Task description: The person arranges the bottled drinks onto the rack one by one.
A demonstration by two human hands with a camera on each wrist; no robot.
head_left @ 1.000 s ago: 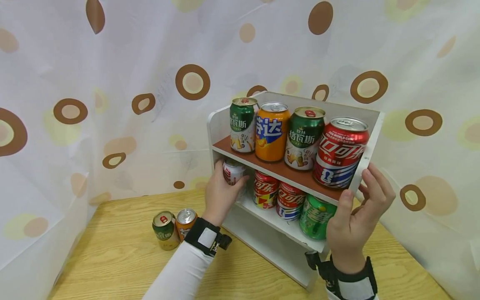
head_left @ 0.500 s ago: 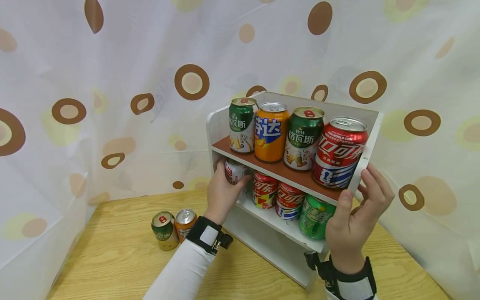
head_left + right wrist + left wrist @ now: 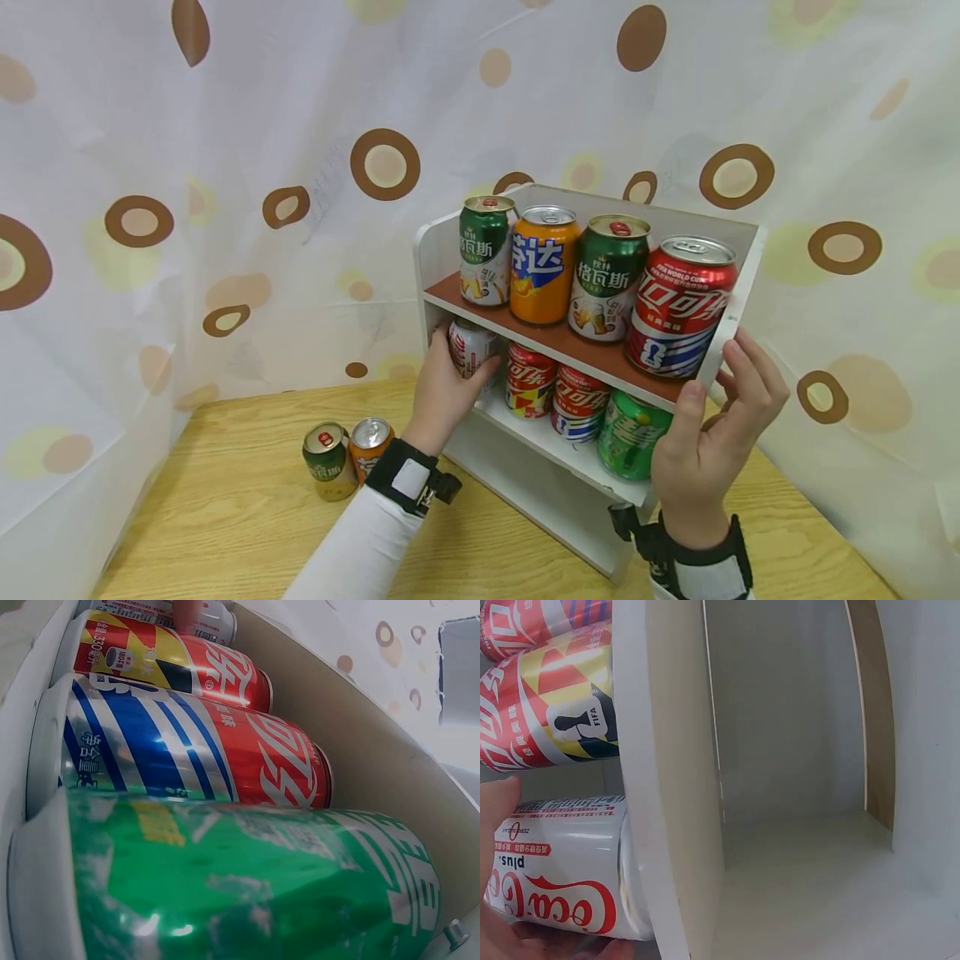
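Note:
A white Coca-Cola Plus can [image 3: 471, 348] stands at the left end of the middle shelf. My left hand [image 3: 441, 390] grips it, thumb on the right side and fingers round the left. In the left wrist view that can [image 3: 562, 877] shows its red lettering upside down. My right hand [image 3: 712, 450] holds the right side panel of the small white shelf unit [image 3: 742, 287], thumb at the front edge and fingers along the outside. Beside the white can are two red Coca-Cola cans [image 3: 531, 382] and a green can [image 3: 633, 433].
Along the top shelf stand two green kvass cans [image 3: 609, 279], an orange Fanta can [image 3: 545, 267] and a red Coca-Cola can [image 3: 682, 304]. On the wooden table [image 3: 232, 500], left of the unit, are a green-and-gold can [image 3: 330, 467] and an orange can [image 3: 369, 446]. A patterned sheet [image 3: 247, 150] hangs behind.
The white can has turned in my left hand, bringing more of its red logo to the front, and has shifted slightly right. My right hand keeps its place on the panel.

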